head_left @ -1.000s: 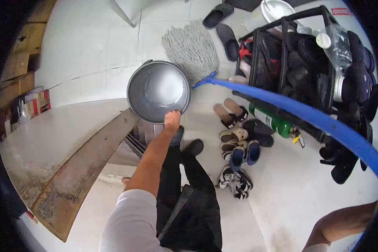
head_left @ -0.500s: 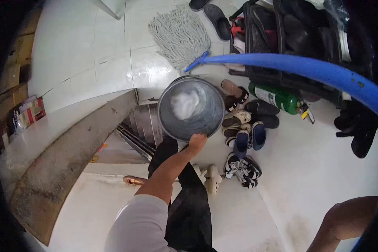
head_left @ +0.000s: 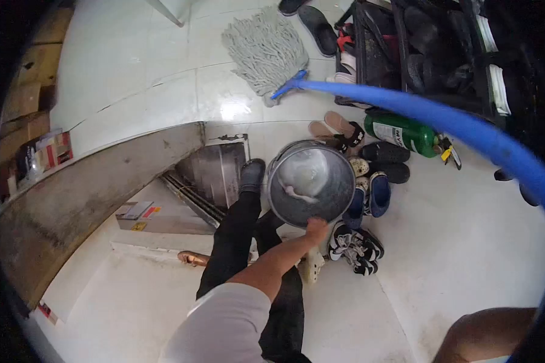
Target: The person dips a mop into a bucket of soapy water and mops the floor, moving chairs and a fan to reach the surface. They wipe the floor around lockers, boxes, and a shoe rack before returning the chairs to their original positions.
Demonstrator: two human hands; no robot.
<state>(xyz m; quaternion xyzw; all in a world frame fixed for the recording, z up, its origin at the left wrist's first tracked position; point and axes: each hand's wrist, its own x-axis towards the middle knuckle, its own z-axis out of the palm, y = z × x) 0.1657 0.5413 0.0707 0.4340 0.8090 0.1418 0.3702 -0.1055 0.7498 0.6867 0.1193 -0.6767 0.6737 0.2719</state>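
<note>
My left hand [head_left: 317, 228] is closed on the near edge of a grey bucket [head_left: 342, 202]. Cloudy whitish liquid [head_left: 306, 172] lies inside it, with a pale pinkish streak near its lower side. A mop's grey string head [head_left: 266, 51] rests on the tiles beyond the bucket. Its blue handle [head_left: 406, 100] runs across to the right edge. Part of my right arm [head_left: 487, 333] shows at the lower right, while the right hand is out of view.
Shoes [head_left: 357, 245] and sandals lie right of the bucket, near a green cylinder [head_left: 399, 133]. A shoe rack [head_left: 375, 51] stands at the upper right. At left are a worn ledge [head_left: 103, 175] and cardboard boxes [head_left: 39, 66]. My dark shoe [head_left: 252, 174] is beside the bucket.
The bucket and my left hand have shifted right and slightly down in view. My dark shoe now shows left of the bucket. The liquid's white patch looks different, and the pinkish streak is visible.
</note>
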